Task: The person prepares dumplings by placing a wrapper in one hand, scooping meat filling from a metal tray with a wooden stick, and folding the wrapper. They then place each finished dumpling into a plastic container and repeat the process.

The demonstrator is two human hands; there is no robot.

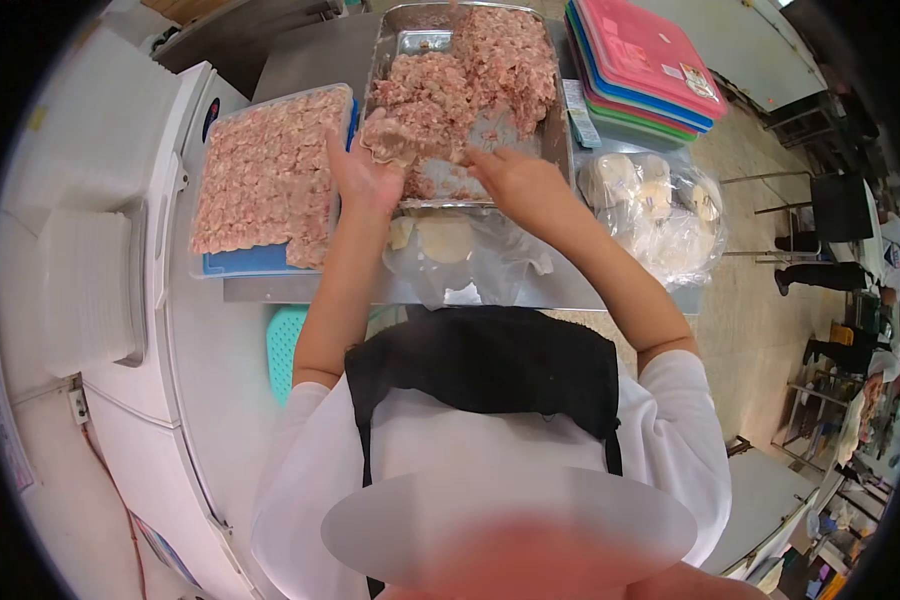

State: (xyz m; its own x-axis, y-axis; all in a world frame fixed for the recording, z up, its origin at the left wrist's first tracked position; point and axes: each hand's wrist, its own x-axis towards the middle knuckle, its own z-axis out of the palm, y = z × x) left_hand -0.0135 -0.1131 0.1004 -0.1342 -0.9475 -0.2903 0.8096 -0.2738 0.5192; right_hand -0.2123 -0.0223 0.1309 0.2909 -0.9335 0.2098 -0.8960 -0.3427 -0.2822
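over the near-left corner of the metal tray (566,150), we have the left hand (367,183) palm up, fingers spread beneath a thin wrapper (390,145) with meat on it, cradling rather than gripping! it looks light, limp and easily torn, so support from underneath beats any pinch; a lift would best come at the rim. and the minced meat (505,60), heaped across the tray just ahead: soft, sticky, slick with fat by the look of it, heavy in bulk, best scooped from the loose near edge. now the right hand (518,185), back upward, fingers drawn narrow and tips pointing at the wrapper from across the tray; whether they hold a small tool, i cannot tell. both forearms reach forward, angled inward, elbows wide, framing more wrappers (445,238) in plastic on the near side of the tray!
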